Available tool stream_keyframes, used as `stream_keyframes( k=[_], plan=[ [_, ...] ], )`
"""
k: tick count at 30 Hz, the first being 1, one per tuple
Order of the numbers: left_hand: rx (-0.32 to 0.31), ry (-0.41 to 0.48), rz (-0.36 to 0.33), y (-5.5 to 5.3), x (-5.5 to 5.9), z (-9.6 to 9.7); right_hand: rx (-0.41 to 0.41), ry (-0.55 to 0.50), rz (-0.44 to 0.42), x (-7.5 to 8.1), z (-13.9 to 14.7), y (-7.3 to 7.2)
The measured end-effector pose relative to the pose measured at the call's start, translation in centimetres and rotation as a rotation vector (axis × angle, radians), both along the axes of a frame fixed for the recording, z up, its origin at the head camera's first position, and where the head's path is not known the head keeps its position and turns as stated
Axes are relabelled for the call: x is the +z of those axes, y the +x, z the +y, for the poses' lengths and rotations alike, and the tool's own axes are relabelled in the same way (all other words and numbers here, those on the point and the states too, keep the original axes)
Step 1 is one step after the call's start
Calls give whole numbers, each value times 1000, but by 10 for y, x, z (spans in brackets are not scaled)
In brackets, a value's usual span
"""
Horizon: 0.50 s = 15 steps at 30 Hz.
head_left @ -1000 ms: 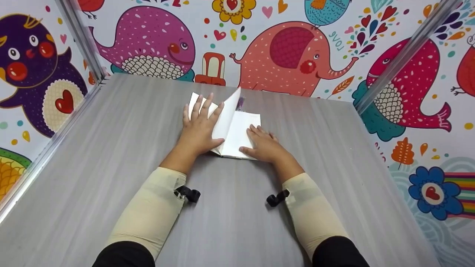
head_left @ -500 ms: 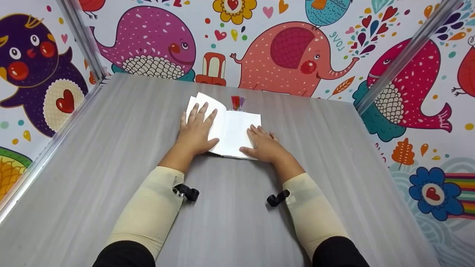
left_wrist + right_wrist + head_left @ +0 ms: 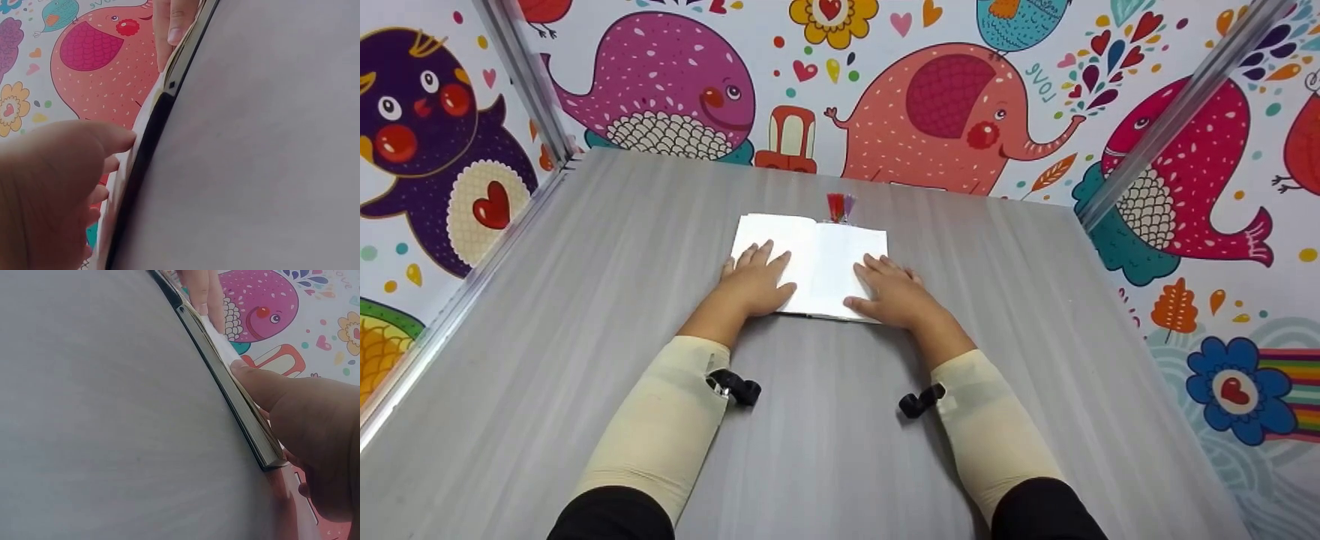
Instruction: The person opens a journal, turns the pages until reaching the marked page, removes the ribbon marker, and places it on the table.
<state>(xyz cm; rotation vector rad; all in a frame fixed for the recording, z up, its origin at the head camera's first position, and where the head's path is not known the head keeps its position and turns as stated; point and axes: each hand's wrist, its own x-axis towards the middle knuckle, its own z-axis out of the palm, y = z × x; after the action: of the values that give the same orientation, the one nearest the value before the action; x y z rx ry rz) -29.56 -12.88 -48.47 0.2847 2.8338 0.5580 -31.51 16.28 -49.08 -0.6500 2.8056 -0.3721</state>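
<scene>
A book (image 3: 834, 259) with blank-looking white pages lies spread on the grey table, both sides down flat. My left hand (image 3: 756, 283) rests on the lower part of its left page, fingers spread. On the right page's lower outer corner lies my right hand (image 3: 894, 294), palm down, thumb pointing inward. From the right wrist view, the thick page block (image 3: 236, 396) and dark cover show edge-on under my right thumb. The left wrist view shows the thinner left side of the book (image 3: 140, 135) beside my left thumb. Red and purple tassels (image 3: 838, 208) stick out past the spine's far end.
The grey table (image 3: 825, 450) reaches back to a wall (image 3: 960, 112) printed with cartoon animals. Metal frame posts (image 3: 529, 82) stand at the corners. A black wrist camera (image 3: 739, 388) is strapped to each forearm over a beige sleeve.
The raised page has turned over to the left and now lies flat. My left hand has slid down the left page toward me, and the tassels have come into sight. The right hand stays put.
</scene>
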Motion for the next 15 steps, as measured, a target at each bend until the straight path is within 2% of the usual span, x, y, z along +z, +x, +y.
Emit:
stream_keyframes(
  k=[7, 15],
  plan=[
    [10, 3, -30, 0, -1, -1, -3, -12, 17, -1, 0, 1],
    [13, -49, -56, -1, 0, 2, 17, -6, 52, 1, 0, 0]
  ],
)
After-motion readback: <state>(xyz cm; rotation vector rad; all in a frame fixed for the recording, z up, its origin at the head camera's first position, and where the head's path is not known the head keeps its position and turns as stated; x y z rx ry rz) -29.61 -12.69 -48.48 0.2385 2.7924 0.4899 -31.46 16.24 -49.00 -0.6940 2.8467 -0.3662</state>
